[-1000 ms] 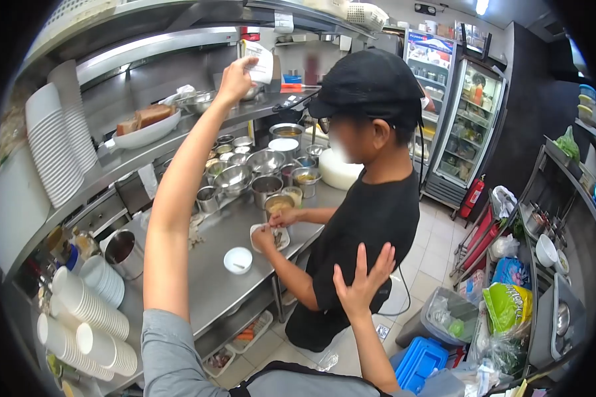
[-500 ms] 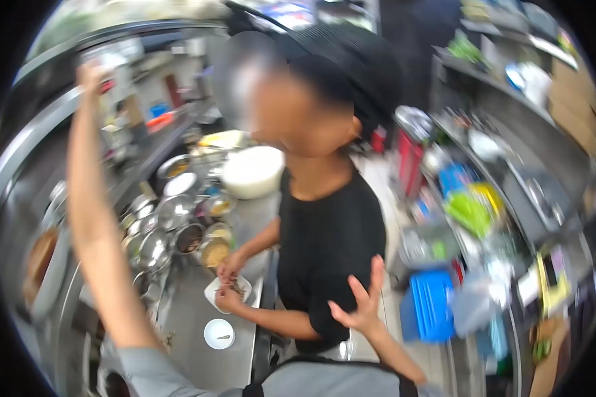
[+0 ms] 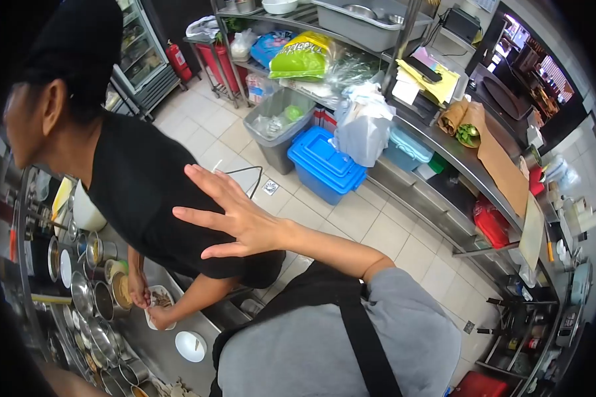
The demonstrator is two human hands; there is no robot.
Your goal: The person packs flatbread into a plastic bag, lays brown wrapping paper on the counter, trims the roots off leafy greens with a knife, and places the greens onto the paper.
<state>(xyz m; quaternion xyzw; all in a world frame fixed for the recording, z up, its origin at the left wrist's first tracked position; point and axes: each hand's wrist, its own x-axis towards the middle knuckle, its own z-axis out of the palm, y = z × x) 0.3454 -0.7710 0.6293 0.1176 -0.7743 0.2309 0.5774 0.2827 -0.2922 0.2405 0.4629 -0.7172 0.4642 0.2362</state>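
Note:
My right hand point(image 3: 228, 218) is raised with the fingers spread and holds nothing. It is in front of the back and arm of a co-worker in a black shirt point(image 3: 159, 178); I cannot tell whether it touches the cloth. Of my left arm, only a dim strip of forearm point(image 3: 73, 382) shows at the bottom left edge, and the hand itself is out of sight. The co-worker's two hands point(image 3: 139, 291) are over a white dish point(image 3: 169, 291) with brownish pieces in it. A white bowl point(image 3: 191, 346) with a spoon stands nearer to me on the steel counter point(image 3: 153, 341).
Several metal pots and bowls point(image 3: 102, 337) crowd the counter's left side. Across the tiled floor point(image 3: 404, 231) stand a grey bin point(image 3: 278, 126) and a blue lidded box point(image 3: 328, 162). Steel shelving point(image 3: 430, 126) carries bags, trays and paper-wrapped greens point(image 3: 469, 132).
My view has swung to the right, bringing the shelving and floor into the middle. My left hand, raised toward the upper rack before, has left the view. My right hand remains spread.

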